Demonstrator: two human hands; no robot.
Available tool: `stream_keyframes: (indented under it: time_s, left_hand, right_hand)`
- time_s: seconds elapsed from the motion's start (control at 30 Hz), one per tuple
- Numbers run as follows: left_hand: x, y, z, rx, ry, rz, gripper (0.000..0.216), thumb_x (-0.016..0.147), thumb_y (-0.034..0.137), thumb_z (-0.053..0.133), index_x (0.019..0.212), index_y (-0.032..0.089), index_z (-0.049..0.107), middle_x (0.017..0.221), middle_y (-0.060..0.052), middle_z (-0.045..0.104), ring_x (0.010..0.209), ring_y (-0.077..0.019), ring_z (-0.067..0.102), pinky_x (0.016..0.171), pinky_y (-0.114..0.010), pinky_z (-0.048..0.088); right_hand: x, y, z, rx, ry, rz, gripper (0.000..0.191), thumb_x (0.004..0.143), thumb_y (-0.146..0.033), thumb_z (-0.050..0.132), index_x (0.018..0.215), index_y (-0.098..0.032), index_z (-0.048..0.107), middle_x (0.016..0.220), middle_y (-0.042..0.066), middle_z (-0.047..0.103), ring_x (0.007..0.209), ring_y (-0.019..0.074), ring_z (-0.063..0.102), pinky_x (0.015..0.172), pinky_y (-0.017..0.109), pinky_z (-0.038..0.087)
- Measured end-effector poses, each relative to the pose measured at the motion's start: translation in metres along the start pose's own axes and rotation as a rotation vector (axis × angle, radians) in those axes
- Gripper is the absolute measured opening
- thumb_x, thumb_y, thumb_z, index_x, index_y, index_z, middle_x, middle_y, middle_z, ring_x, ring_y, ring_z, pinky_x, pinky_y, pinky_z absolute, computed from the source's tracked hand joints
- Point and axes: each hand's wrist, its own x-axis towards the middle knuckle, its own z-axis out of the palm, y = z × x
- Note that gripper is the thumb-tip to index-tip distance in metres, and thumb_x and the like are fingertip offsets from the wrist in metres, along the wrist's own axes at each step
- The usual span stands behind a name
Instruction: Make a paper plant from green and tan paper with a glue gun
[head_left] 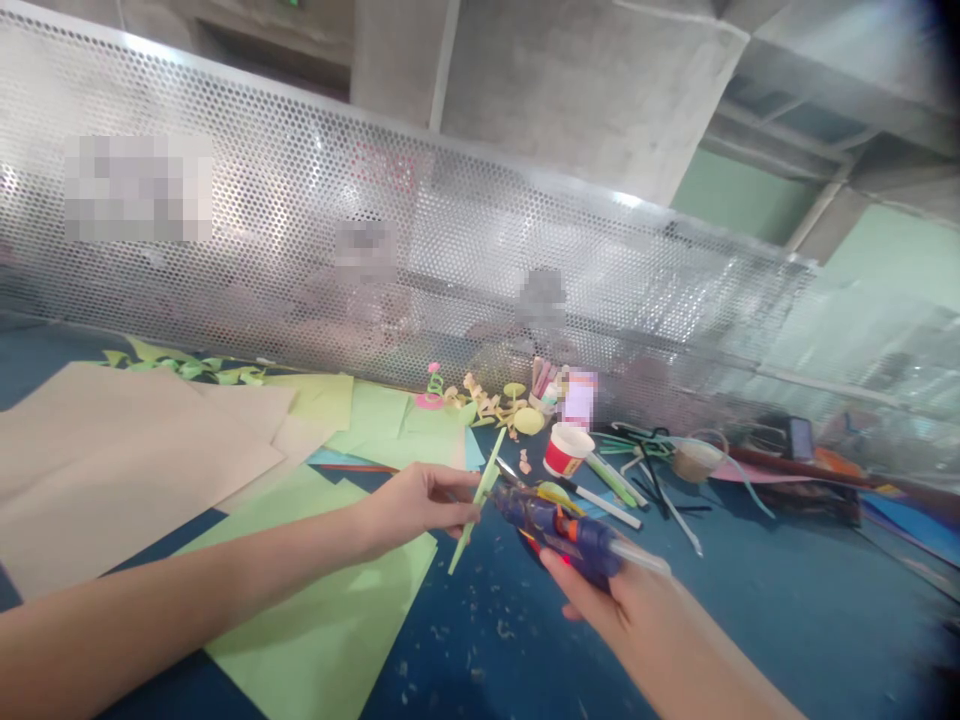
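Between the fingers of my left hand [420,505] is a narrow light-green paper strip [489,472], held at a slant. My right hand [600,600] is wrapped round the grip of a dark blue glue gun [562,530] with a whitish glue stick [639,556] sticking out of its back. The gun's nozzle is close to the strip; whether they touch I cannot tell. Below my left forearm lies a large light-green paper sheet [330,620] on the blue table [465,640].
Beige paper sheets [135,440] lie at the left. A red-and-white paper cup [568,450], several markers [604,502], a small pink-and-green paper piece [433,390] and yellow paper shapes [529,420] stand or lie further back. A perforated metal screen [450,250] borders the table's far side.
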Motion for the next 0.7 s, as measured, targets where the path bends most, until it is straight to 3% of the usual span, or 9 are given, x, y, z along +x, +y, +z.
stream_keyframes:
  time_s: [0.27,0.47,0.57,0.7]
  left_hand:
    - [0.0015,0.0008,-0.0006,-0.067,-0.035,0.025,0.039,0.069,0.029,0.066,0.107,0.020,0.062,0.074,0.000,0.062,0.062,-0.0097,0.056,0.063,-0.024,0.048]
    - [0.0006,0.0021,-0.0010,-0.078,-0.046,0.024,0.039,0.071,0.027,0.065,0.109,0.020,0.061,0.073,0.000,0.061,0.062,-0.0092,0.055,0.064,-0.024,0.047]
    - [0.0012,0.0022,-0.0005,-0.081,-0.050,0.022,0.039,0.071,0.027,0.065,0.109,0.020,0.061,0.076,-0.001,0.062,0.065,-0.0099,0.055,0.064,-0.024,0.047]
    - [0.0021,0.0004,-0.0006,-0.089,-0.036,0.014,0.040,0.070,0.027,0.065,0.109,0.020,0.060,0.072,0.000,0.061,0.064,-0.0098,0.055,0.063,-0.024,0.047]
  right_hand:
    - [-0.0029,-0.0001,0.0019,-0.024,-0.038,-0.005,0.038,0.084,-0.039,0.041,0.110,-0.019,0.059,0.102,0.010,0.063,0.107,0.0278,0.053,0.082,0.040,0.051]
    - [-0.0050,-0.0006,0.0004,-0.009,-0.038,-0.023,0.037,0.083,-0.039,0.043,0.107,-0.019,0.062,0.098,0.010,0.065,0.101,0.0280,0.057,0.079,0.039,0.052]
    - [-0.0050,-0.0024,0.0005,0.028,-0.010,-0.035,0.033,0.080,-0.038,0.047,0.104,-0.022,0.063,0.093,0.009,0.067,0.093,0.0271,0.061,0.071,0.035,0.054]
    - [-0.0070,-0.0014,0.0001,0.083,-0.025,0.013,0.034,0.079,-0.041,0.047,0.102,-0.022,0.064,0.088,0.007,0.068,0.064,0.0200,0.066,0.054,0.027,0.055]
